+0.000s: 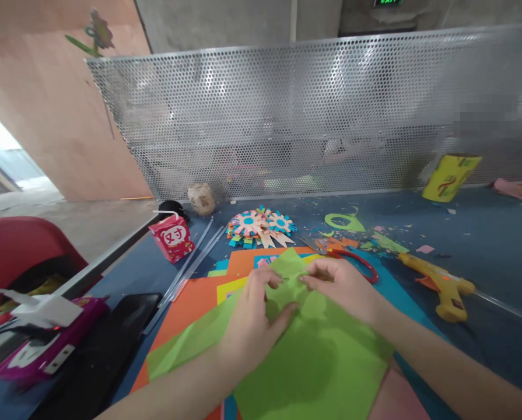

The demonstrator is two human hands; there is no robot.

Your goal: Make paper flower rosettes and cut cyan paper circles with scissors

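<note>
The left hand [252,318] and right hand [342,289] pinch the green paper [317,356], fingers [272,277] closed on its far fold. It lies on coloured sheets [186,303] on a blue tabletop [483,233] backed by a perforated metal screen [287,116].

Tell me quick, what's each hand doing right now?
Left hand: fingers pinched on the green paper sheet.
Right hand: fingers pinched on the same sheet's far edge.

One green sheet [313,350], one glue gun [440,283], one pair of red scissors [352,259], one red carton [172,236], one twine ball [201,198], one yellow tube [451,177], two hands.
</note>
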